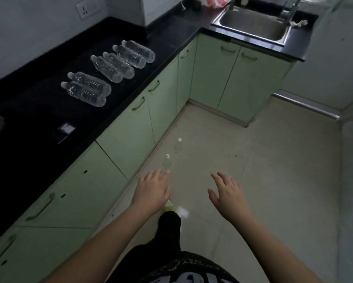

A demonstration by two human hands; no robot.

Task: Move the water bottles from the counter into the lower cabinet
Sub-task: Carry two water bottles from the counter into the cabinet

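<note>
I look down from my head and see six water bottles [108, 72] lying on their sides on the black counter [39, 111], far to the left, in three pairs set side by side. Two more bottles stand on the floor [253, 160] near the green cabinet doors [126, 139], one [167, 161] just past my left hand and one [178, 145] a bit farther away. All the doors are closed. My left hand [152, 193] is flat with fingers straight, holding nothing. My right hand [227, 194] is spread wide and holds nothing too. Far away on the right is a metal sink [253, 25] set in the counter.
</note>
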